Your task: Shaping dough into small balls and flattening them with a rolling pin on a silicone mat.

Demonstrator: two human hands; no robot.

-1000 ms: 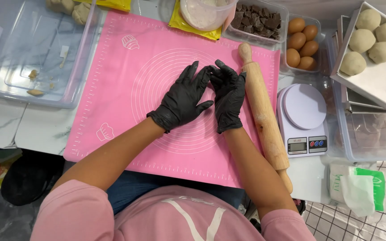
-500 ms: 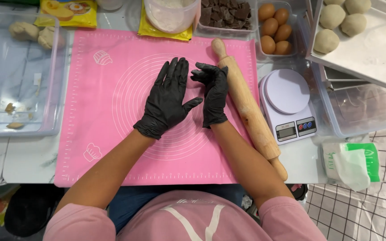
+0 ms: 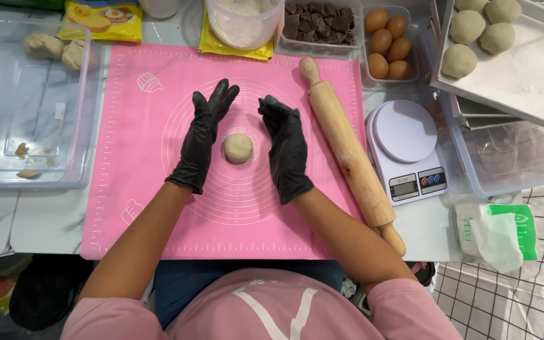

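A small round ball of pale dough (image 3: 238, 148) rests on the pink silicone mat (image 3: 152, 208), inside its printed circles. My left hand (image 3: 201, 138), in a black glove, stands on edge just left of the ball with the fingers straight. My right hand (image 3: 286, 148), also gloved in black, stands on edge just right of it, fingers slightly curled. Neither hand touches the ball; both hold nothing.
A wooden rolling pin (image 3: 347, 148) lies along the mat's right side. Right of it stands a white kitchen scale (image 3: 405, 148). Behind are eggs (image 3: 388, 43), chocolate pieces (image 3: 318, 22), a flour tub (image 3: 242, 22) and a tray of dough balls (image 3: 524, 69). A clear bin (image 3: 29, 107) sits left.
My hands were pressed together over the mat, hiding the dough. They have parted, and the ball now lies uncovered between them. The camera view has shifted.
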